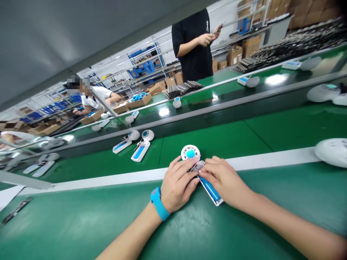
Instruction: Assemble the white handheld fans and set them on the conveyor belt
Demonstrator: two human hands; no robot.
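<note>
Fan (200,165), open-bodied, as I see it from above through the head camera. Its round head (190,153) lies just beyond the fingertips of my left hand (176,186); the handle slants down to the right between my two hands, with a blue battery (210,188) exposed in it. The left fingers (184,168) close on the fan at its neck, the thumb beside the handle's left edge. My right hand (223,180) grasps the upper handle from the opposite side, its thumb and forefinger near the left fingertips; what they pinch inside is hidden from me. A blue band (159,204) encircles the left wrist. The handle's lower end lies over the green tabletop (94,216), near its far edge, which a white strip (260,159) borders; the head is seen against the belt (211,141) beyond. On that belt, to the left, two more fans (140,151) lie side by side. Across the line, a co-worker (195,50) in black holds a device (217,28).
</note>
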